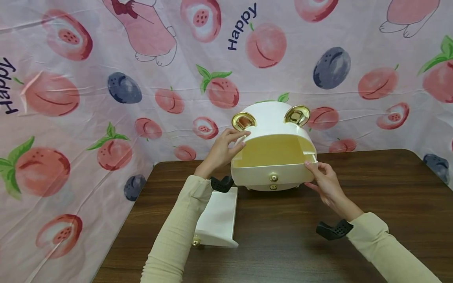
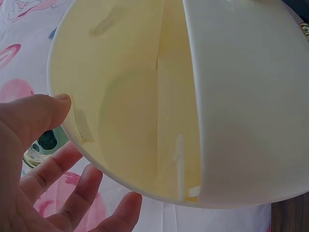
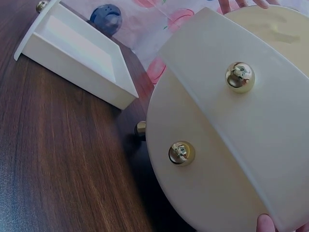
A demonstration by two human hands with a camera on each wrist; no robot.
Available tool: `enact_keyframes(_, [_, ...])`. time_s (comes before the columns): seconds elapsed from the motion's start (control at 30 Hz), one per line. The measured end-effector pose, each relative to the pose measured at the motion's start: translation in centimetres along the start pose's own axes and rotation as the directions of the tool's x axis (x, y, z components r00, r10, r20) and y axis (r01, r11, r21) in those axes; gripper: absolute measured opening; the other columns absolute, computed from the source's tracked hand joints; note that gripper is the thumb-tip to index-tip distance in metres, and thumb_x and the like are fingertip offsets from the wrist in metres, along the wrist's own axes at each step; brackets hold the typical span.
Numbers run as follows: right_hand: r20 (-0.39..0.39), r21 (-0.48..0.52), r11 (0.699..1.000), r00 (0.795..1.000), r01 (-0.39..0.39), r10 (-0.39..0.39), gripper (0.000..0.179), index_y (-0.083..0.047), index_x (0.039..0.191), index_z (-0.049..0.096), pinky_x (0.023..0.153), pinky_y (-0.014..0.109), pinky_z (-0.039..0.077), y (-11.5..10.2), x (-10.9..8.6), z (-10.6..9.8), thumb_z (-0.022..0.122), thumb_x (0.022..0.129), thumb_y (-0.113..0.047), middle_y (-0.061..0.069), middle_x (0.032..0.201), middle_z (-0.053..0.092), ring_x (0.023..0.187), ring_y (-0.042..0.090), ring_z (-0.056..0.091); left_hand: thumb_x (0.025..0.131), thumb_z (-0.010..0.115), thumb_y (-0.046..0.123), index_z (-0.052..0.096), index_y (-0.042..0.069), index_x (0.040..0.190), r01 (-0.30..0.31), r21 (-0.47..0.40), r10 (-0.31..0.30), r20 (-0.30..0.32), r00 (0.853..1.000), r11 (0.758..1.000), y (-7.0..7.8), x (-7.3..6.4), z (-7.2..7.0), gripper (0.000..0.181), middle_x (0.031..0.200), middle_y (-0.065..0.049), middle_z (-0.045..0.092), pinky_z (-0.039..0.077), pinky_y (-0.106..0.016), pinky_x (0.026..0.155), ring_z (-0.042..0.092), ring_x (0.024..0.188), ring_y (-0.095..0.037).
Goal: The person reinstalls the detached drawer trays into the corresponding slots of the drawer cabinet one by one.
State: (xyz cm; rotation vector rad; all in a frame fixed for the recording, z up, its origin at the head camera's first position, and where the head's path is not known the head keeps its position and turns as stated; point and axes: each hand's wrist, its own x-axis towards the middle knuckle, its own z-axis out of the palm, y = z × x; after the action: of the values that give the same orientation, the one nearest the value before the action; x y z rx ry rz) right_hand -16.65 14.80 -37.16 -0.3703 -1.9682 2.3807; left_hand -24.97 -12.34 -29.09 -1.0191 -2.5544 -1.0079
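A cream-white rounded storage box (image 1: 269, 121) with two gold ears stands toward the back of the table. Its upper drawer (image 1: 253, 176) juts forward from the yellowish opening, a gold knob (image 3: 240, 77) on its front. My left hand (image 1: 222, 151) holds the rim of the opening at the upper left, thumb inside and fingers outside, as the left wrist view shows. At the drawer's right end, my right hand (image 1: 327, 186) pinches the front panel, thumb over its face; its other fingers are partly hidden. Below sits a closed lower drawer (image 3: 193, 188) with another gold knob.
A separate white drawer (image 1: 218, 212) lies on the dark wooden table (image 1: 382, 188), left of and nearer than the box. Behind the table hangs a pink fruit-print cloth (image 1: 212, 51). Each wrist bears a black mount (image 1: 334, 230).
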Motion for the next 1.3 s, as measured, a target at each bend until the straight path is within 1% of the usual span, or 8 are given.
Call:
enact_keyframes(0.23, [-0.007, -0.008, 1.0, 1.0, -0.002, 0.002, 0.034, -0.015, 0.102, 0.034, 0.075, 0.03, 0.047, -0.03, 0.07, 0.05, 0.057, 0.085, -0.034, 0.003, 0.104, 0.031, 0.084, 0.006, 0.045, 0.089, 0.054, 0.015, 0.057, 0.011, 0.12, -0.002, -0.003, 0.002, 0.002, 1.0, 1.0, 0.04, 0.0, -0.06, 0.032, 0.106, -0.01, 0.05, 0.037, -0.03, 0.071, 0.045, 0.089, -0.019])
enact_keyframes(0.4, [-0.023, -0.022, 1.0, 1.0, -0.001, 0.0, 0.035, -0.016, 0.1, 0.034, 0.072, 0.027, 0.048, -0.03, 0.17, 0.04, 0.058, 0.084, -0.035, 0.003, 0.102, 0.031, 0.082, 0.005, 0.045, 0.089, 0.054, 0.015, 0.057, 0.011, 0.12, -0.009, 0.0, 0.009, -0.001, 1.0, 1.0, 0.08, 0.04, -0.06, 0.032, 0.105, -0.009, 0.05, 0.036, -0.03, 0.071, 0.044, 0.088, -0.02])
enact_keyframes(0.63, [-0.054, -0.054, 0.999, 0.999, -0.008, 0.005, 0.035, -0.017, 0.1, 0.036, 0.07, 0.027, 0.048, 0.08, 0.36, 0.06, 0.059, 0.083, -0.037, 0.003, 0.1, 0.033, 0.08, 0.005, 0.044, 0.089, 0.054, 0.015, 0.058, 0.011, 0.12, 0.004, -0.001, -0.004, 0.0, 1.0, 1.0, 0.18, 0.03, -0.08, 0.032, 0.103, -0.009, 0.05, 0.035, -0.029, 0.07, 0.044, 0.088, -0.023])
enact_keyframes(0.87, [-0.075, -0.059, 0.998, 0.997, -0.006, 0.001, 0.036, -0.017, 0.099, 0.036, 0.068, 0.026, 0.049, 0.04, 0.38, 0.18, 0.059, 0.082, -0.038, 0.003, 0.097, 0.034, 0.077, 0.005, 0.044, 0.088, 0.055, 0.014, 0.058, 0.011, 0.12, 0.007, -0.007, -0.007, -0.002, 1.0, 1.0, 0.12, 0.05, 0.02, 0.032, 0.102, -0.01, 0.05, 0.037, -0.035, 0.07, 0.045, 0.088, -0.025])
enact_keyframes(1.1, [-0.09, -0.063, 0.998, 0.996, -0.013, 0.007, 0.037, -0.017, 0.098, 0.036, 0.066, 0.026, 0.049, -0.08, 0.47, 0.29, 0.06, 0.081, -0.038, 0.003, 0.096, 0.033, 0.075, 0.005, 0.043, 0.088, 0.055, 0.014, 0.058, 0.011, 0.12, 0.007, -0.004, -0.007, -0.005, 1.0, 1.0, 0.05, 0.07, 0.07, 0.032, 0.102, -0.009, 0.049, 0.034, -0.028, 0.068, 0.045, 0.088, -0.026])
enact_keyframes(1.3, [-0.092, -0.079, 0.997, 0.996, -0.018, 0.011, 0.039, -0.017, 0.098, 0.034, 0.067, 0.027, 0.049, -0.25, 0.55, 0.29, 0.061, 0.081, -0.04, 0.003, 0.097, 0.032, 0.079, 0.006, 0.041, 0.088, 0.055, 0.015, 0.057, 0.012, 0.12, 0.005, 0.001, -0.005, -0.009, 1.0, 1.0, 0.09, 0.05, 0.02, 0.032, 0.103, -0.009, 0.049, 0.034, -0.029, 0.068, 0.045, 0.086, -0.023])
